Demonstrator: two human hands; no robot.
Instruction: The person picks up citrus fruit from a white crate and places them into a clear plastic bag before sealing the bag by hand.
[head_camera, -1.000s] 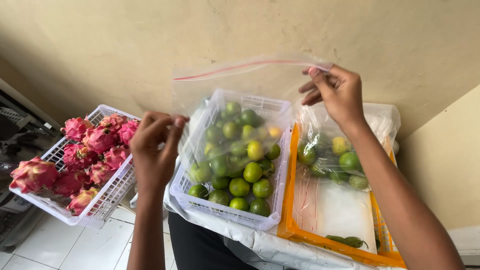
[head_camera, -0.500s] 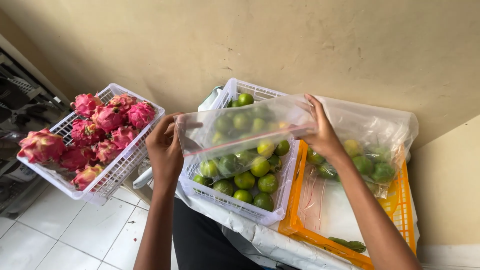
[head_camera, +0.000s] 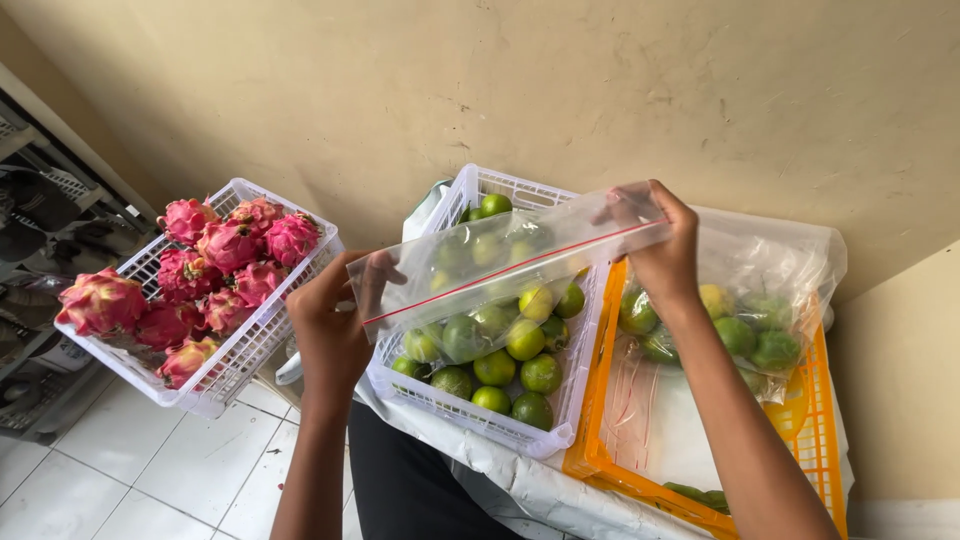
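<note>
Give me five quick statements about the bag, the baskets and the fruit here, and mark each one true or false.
1. Both hands hold the clear zip bag, left hand at one end, right hand at the other. True.
2. The clear zip bag is full of limes. False: it looks empty; the limes show through it from the white basket below.
3. The dragon fruits lie in a separate white basket on the left. True.
4. The orange tray holds dragon fruits. False: it holds a plastic bag of green fruit.
5. The hands are resting on the floor tiles. False: they are raised over the white basket of limes.
</note>
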